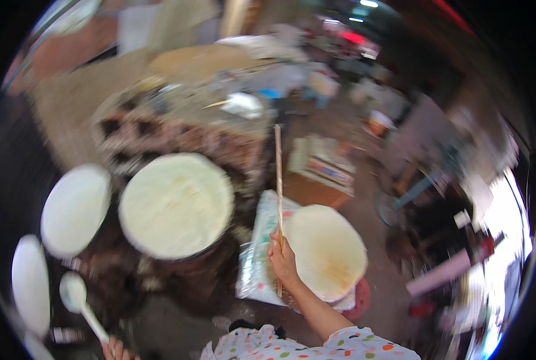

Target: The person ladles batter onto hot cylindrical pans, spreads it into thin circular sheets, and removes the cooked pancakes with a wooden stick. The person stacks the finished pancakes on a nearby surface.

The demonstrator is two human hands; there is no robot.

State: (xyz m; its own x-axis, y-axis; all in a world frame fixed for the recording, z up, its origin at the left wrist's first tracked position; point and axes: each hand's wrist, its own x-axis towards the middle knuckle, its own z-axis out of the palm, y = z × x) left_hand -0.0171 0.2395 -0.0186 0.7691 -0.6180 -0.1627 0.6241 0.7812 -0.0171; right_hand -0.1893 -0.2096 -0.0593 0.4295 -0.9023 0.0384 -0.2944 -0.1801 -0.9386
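My right hand (282,260) grips a long thin wooden stick (279,180), which points away from me. Below and beside that hand, a stack of round flatbreads (328,252) with a browned patch lies partly over a printed plastic bag (263,216). At the bottom left, my left hand (117,351), partly cut off by the picture's edge, holds the handle of a ladle (73,292) with a pale, round head. A round pale sheet of batter or flatbread (176,206) covers a griddle left of centre. The picture is blurred.
Two more round white surfaces (75,210) (31,285) stand at the left. Behind the griddle is a hollow-brick structure (182,135) bearing a white item (243,105). A cardboard box (317,193) sits beyond the flatbreads; a red stool (361,299) shows beneath them.
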